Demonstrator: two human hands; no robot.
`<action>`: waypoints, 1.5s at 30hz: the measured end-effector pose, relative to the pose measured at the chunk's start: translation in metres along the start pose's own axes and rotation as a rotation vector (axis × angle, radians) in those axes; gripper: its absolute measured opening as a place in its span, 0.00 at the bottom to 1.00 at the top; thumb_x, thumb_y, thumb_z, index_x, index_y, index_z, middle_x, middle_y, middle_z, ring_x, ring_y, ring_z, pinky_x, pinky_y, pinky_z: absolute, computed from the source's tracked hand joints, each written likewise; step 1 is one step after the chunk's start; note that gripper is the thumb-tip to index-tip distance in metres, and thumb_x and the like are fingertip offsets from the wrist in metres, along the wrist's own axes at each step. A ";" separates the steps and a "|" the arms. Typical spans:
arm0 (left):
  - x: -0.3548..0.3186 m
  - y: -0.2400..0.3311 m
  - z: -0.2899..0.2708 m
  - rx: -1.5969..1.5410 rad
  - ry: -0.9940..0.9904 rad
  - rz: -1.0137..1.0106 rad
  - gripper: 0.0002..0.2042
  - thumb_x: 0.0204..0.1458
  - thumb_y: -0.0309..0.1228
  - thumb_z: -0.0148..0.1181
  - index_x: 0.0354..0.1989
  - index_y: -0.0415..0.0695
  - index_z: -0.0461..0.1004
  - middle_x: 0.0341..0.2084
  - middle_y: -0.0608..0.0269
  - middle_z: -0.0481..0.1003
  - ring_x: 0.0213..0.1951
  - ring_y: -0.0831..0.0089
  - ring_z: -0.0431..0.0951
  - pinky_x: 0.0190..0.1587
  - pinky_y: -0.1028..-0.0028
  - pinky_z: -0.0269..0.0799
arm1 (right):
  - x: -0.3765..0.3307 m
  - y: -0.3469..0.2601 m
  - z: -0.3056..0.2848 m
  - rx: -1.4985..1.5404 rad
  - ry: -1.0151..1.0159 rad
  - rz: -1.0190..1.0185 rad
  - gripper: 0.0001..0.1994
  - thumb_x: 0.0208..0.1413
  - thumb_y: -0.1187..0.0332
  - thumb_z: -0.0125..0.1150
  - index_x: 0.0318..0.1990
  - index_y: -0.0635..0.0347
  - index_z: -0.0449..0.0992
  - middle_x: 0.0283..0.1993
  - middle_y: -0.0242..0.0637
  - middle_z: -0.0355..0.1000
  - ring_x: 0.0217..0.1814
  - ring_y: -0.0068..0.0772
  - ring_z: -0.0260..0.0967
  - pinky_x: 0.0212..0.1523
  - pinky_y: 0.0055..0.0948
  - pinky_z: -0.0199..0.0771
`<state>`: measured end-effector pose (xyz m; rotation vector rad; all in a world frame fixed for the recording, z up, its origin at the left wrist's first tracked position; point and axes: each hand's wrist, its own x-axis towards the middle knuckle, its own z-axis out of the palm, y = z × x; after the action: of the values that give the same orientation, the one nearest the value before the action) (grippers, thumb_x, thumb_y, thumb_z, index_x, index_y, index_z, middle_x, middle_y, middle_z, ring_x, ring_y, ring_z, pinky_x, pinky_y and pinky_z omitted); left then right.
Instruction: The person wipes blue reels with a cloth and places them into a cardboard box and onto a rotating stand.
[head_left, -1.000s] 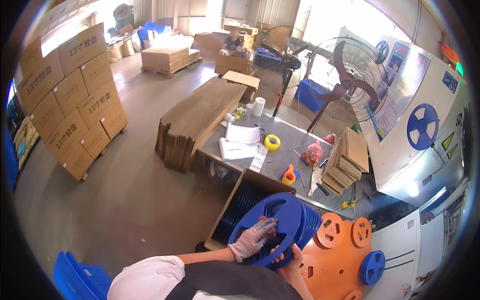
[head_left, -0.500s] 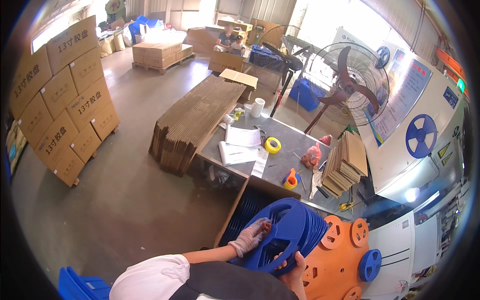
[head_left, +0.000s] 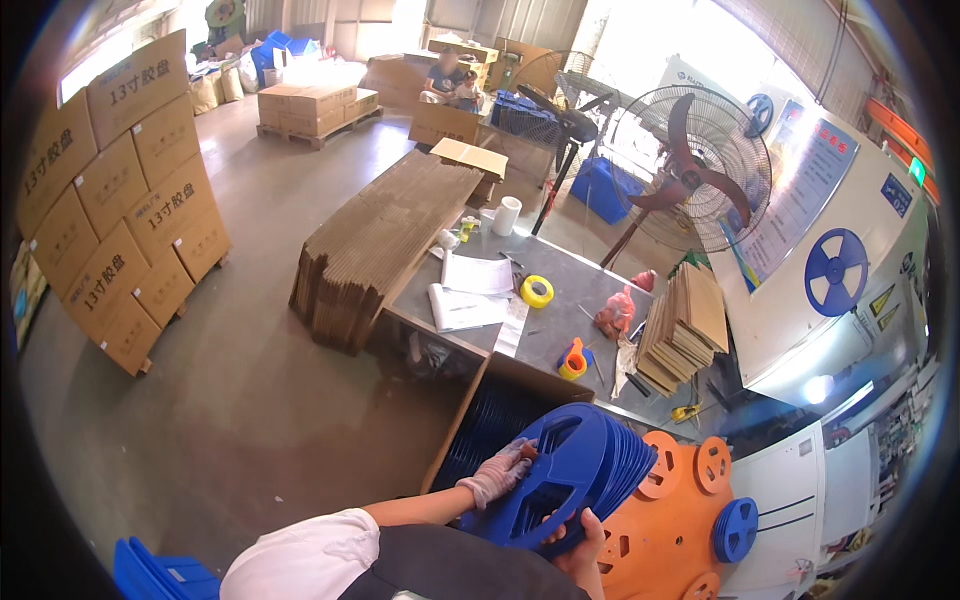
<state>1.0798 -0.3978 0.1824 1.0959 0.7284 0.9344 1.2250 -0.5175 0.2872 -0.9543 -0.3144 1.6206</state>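
A thick stack of blue plastic reels (head_left: 578, 446) is tilted up between my two hands. My left hand (head_left: 498, 474), in a pale glove, grips it at a cut-out in the front reel's face, with the fingertips partly hidden. My right hand (head_left: 584, 548) is closed on the lower right side, its thumb up and some fingers behind the reels. Just beyond and to the left is an open cardboard box (head_left: 452, 446) with more blue reels (head_left: 496, 418) standing in rows. At the right lies an orange turntable (head_left: 650, 540) with orange discs and a small blue reel stack (head_left: 736, 530).
A grey worktable (head_left: 470, 345) ahead bears papers, yellow tape (head_left: 537, 292) and cardboard sheets (head_left: 683, 330). Folded cartons (head_left: 380, 240) stand beside it. Stacked boxes (head_left: 125, 205) rise at the left. A caged fan (head_left: 690, 170) stands behind the table, and two people sit far back.
The view has shifted slightly, so the surroundings sit a little further left. Both hands keep their hold on the blue reels, which have hardly moved.
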 end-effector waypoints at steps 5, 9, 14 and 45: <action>-0.012 0.044 0.028 0.542 -0.117 0.413 0.25 0.56 0.26 0.50 0.63 0.43 0.59 0.61 0.52 0.60 0.65 0.59 0.57 0.66 0.68 0.50 | -0.010 -0.010 0.007 0.063 -0.091 0.002 0.16 0.51 0.50 0.51 0.31 0.53 0.67 0.20 0.32 0.60 0.25 0.31 0.58 0.29 0.30 0.61; -0.004 0.060 0.030 0.560 -0.156 0.473 0.26 0.56 0.30 0.50 0.64 0.45 0.57 0.62 0.49 0.58 0.67 0.52 0.52 0.67 0.65 0.47 | -0.008 -0.010 -0.002 0.074 -0.079 0.006 0.15 0.52 0.50 0.51 0.31 0.53 0.66 0.20 0.32 0.61 0.25 0.31 0.59 0.30 0.30 0.62; -0.002 -0.017 -0.006 0.590 -0.044 0.179 0.22 0.58 0.29 0.49 0.62 0.43 0.60 0.61 0.54 0.61 0.63 0.62 0.61 0.64 0.71 0.54 | -0.009 -0.013 0.013 0.033 -0.019 -0.026 0.18 0.52 0.48 0.51 0.27 0.53 0.69 0.17 0.30 0.59 0.23 0.30 0.58 0.27 0.30 0.61; -0.096 0.035 -0.058 0.912 -0.721 -0.322 0.27 0.57 0.38 0.52 0.64 0.42 0.56 0.57 0.57 0.67 0.58 0.66 0.68 0.60 0.76 0.61 | 0.000 -0.012 0.030 0.159 0.265 -0.142 0.13 0.54 0.55 0.53 0.24 0.52 0.69 0.14 0.31 0.61 0.15 0.27 0.56 0.20 0.24 0.62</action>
<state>0.9793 -0.4544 0.2019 1.8908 0.6848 -0.1583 1.2116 -0.5047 0.3143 -0.9876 -0.0682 1.3502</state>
